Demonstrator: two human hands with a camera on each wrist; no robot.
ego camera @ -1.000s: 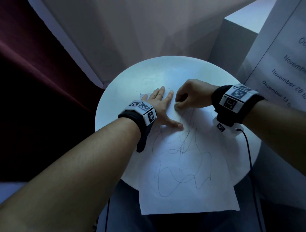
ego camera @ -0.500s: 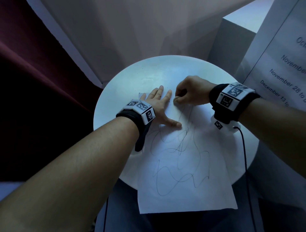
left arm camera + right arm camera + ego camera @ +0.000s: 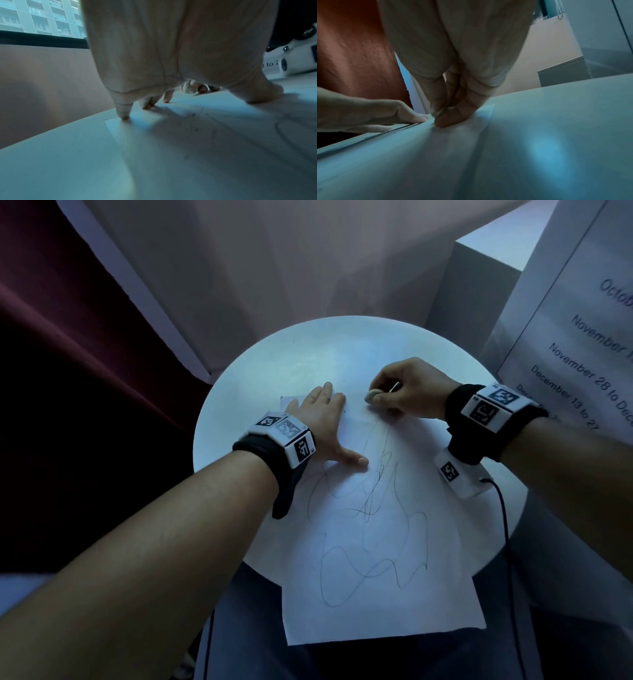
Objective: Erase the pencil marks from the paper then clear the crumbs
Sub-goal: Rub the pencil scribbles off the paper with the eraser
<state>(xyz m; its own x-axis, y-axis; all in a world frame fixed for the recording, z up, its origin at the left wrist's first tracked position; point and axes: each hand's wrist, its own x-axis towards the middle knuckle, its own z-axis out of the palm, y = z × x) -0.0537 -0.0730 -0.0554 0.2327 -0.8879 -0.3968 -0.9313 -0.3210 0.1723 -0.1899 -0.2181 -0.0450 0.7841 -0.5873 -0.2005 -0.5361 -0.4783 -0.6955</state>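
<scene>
A white sheet of paper (image 3: 376, 594) with tangled pencil scribbles (image 3: 373, 529) lies on a round white table (image 3: 274, 364), its near end hanging over the table's edge. My left hand (image 3: 322, 426) lies flat on the sheet's far left corner, fingers straight and thumb spread. My right hand (image 3: 404, 395) pinches a small grey-white eraser (image 3: 371, 397) against the paper's far edge; the eraser (image 3: 188, 88) also shows past my left palm. Dark eraser crumbs (image 3: 193, 121) are scattered on the paper under my left hand.
A dark red curtain (image 3: 68, 354) hangs at the left. A grey box (image 3: 479, 289) and a printed notice with dates (image 3: 582, 344) stand to the right of the table. A black cable (image 3: 507, 525) runs from my right wrist over the table's edge.
My right hand has moved a little to the right along the paper's far edge, so the eraser now shows at its fingertips. The left hand stays pressed in place.
</scene>
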